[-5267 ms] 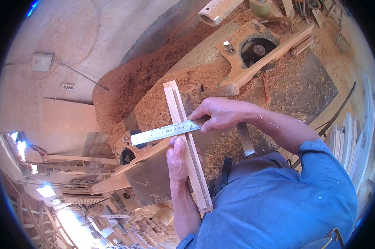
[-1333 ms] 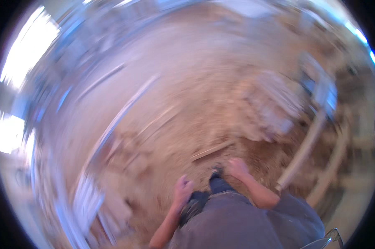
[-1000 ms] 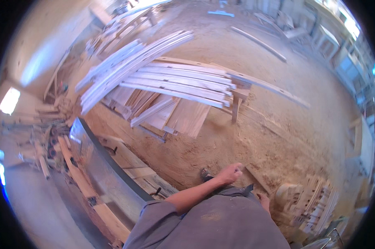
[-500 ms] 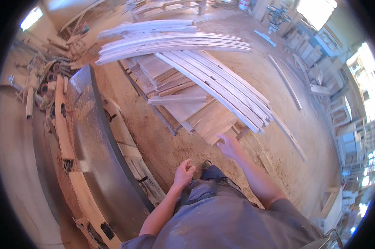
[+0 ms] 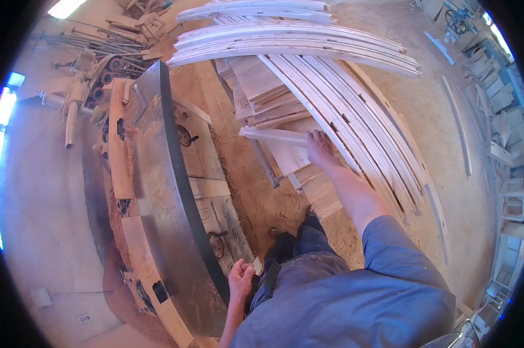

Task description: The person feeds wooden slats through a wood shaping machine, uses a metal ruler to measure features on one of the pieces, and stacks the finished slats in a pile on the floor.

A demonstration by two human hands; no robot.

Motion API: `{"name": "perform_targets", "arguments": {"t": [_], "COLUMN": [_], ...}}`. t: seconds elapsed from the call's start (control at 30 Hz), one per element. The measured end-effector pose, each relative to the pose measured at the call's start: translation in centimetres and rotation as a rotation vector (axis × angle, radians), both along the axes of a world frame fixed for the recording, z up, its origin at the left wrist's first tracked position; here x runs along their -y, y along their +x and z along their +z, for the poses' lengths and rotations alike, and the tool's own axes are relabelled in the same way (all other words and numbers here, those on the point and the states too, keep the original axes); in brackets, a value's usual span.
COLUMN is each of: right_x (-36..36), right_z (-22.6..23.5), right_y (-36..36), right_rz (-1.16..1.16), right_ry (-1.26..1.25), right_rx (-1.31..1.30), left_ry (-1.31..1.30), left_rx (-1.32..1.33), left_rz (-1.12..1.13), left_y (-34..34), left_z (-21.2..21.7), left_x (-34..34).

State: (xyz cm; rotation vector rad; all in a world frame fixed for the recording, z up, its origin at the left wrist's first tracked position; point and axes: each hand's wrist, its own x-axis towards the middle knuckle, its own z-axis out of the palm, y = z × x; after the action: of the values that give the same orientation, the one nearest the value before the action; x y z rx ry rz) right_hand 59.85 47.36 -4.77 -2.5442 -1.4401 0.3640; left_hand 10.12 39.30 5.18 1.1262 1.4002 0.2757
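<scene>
A short pale wooden strip (image 5: 273, 135) lies across boards on the low stack ahead of me. My right hand (image 5: 320, 148) is closed over its right end, with the arm stretched forward. Just right of that hand runs a bundle of long pale wooden strips (image 5: 349, 124), some with dark slots cut in them. My left hand (image 5: 240, 281) hangs low beside my hip, near the edge of the machine. Its fingers are loosely bent and apart, and I see nothing in it.
A long dark machine table (image 5: 157, 191) with sawdust stands at my left, handwheels (image 5: 217, 243) on its side. More long strips (image 5: 291, 43) lie crosswise at the far end of the stack. Flat boards (image 5: 320, 188) sit beneath. Metal bar clamps (image 5: 108, 49) lie at the far left.
My right hand has reached forward from the stack's near edge and taken hold of the short strip's end. My left hand has moved lower and left. The view has turned left.
</scene>
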Motion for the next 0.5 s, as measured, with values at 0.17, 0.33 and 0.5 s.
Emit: {"name": "perform_targets", "arguments": {"t": [0.17,0.33,0.5], "right_x": [1.3,3.6,3.6], "right_z": [-2.6,-0.8,7.5], "right_y": [-3.2,-7.6,-15.4], "right_rz": [-0.086,-0.287,-0.183], "right_ry": [0.153,0.009,0.004], "right_rx": [-0.207,-1.313,-1.942], "left_ry": [-0.092,-0.143,-0.154], "left_rx": [0.009,0.258,0.795], "left_rz": [-0.008,0.034,0.262], "left_y": [3.8,8.0,11.3], "left_z": [1.6,2.3,4.4], "left_x": [0.1,-4.9,-11.6]}}
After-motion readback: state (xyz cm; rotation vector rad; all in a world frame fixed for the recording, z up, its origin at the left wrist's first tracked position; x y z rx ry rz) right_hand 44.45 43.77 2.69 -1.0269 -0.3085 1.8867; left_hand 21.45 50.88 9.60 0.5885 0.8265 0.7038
